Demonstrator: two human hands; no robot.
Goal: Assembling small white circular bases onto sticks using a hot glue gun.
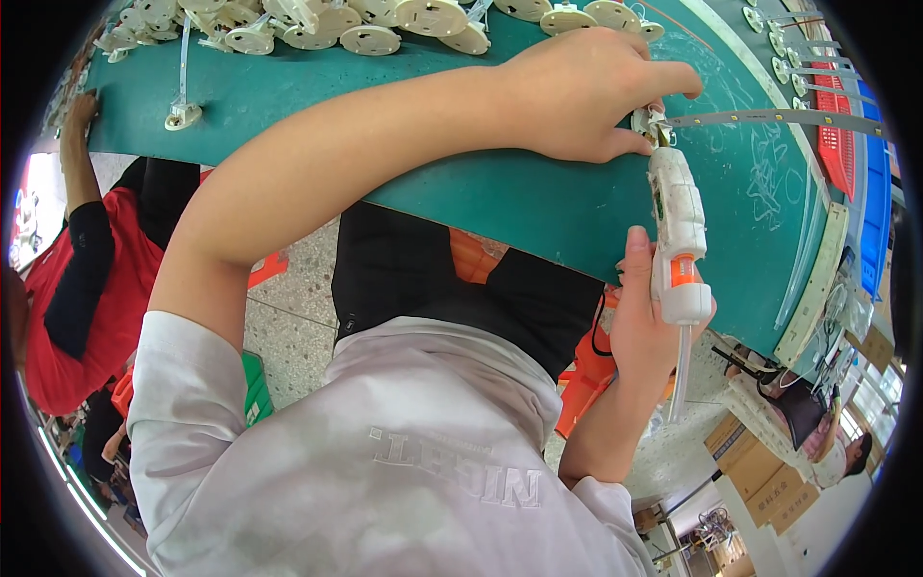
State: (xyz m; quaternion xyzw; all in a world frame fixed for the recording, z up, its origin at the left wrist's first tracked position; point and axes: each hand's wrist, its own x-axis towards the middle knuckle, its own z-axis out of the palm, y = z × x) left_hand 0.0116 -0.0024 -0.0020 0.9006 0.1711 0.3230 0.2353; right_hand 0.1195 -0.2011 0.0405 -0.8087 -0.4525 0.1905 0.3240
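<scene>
Gripping a white glue gun [676, 226] upright, nozzle toward the table's far side, hands: right [642, 322] wrapped, left [586, 91] pinching a small part [652, 122].

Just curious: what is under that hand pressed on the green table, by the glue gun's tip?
A small white part peeks out at the fingertips of the left hand, meeting the glue gun nozzle. The rest is covered.

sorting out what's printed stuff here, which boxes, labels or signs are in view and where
cardboard boxes: lower right on the floor past the table's end, brown, stacked, dark print on one side.
raised lettering: across the person's white shirt, same pale colour, embossed.
label strip: narrow, dark greenish, on the side of the white glue gun held in the right hand.
No screens or wall signs show.
</scene>
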